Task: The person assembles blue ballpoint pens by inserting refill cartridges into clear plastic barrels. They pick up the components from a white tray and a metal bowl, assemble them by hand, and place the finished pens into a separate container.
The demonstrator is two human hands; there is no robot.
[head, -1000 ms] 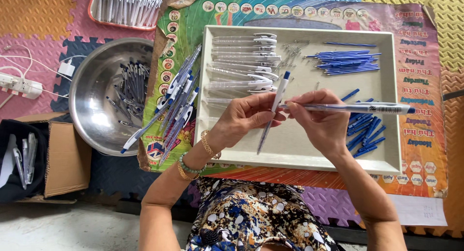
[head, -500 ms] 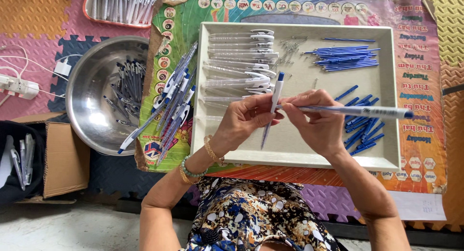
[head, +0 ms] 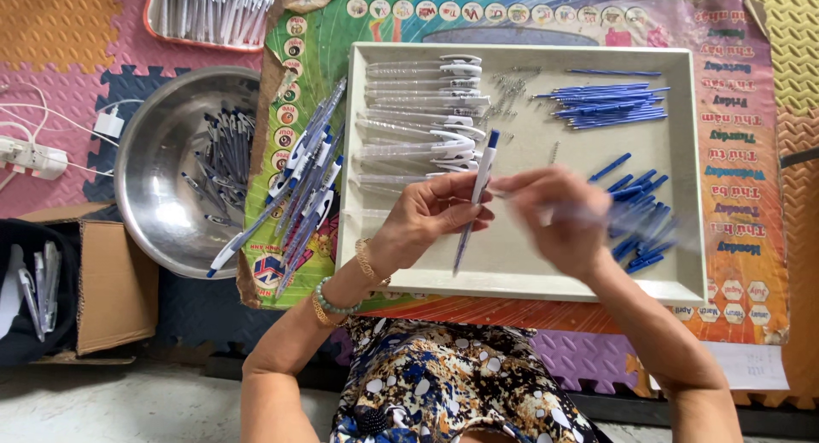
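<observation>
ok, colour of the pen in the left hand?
White pen with a blue tip, in the left hand; head view.

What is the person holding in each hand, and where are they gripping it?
The left hand pinches a white pen around its middle. The right hand is blurred; its hold cannot be told.

I see an open brown cardboard box (head: 102,285) left of the steel bowl (head: 162,166), and a colourful printed poster (head: 734,153) right of that bowl.

A home floor turned piecework spot: foam puzzle mats (head: 60,34) underfoot, a poster (head: 734,153) spread over them, a tray (head: 529,272) of pen parts, a steel bowl (head: 162,196), a cardboard box (head: 111,281).
</observation>
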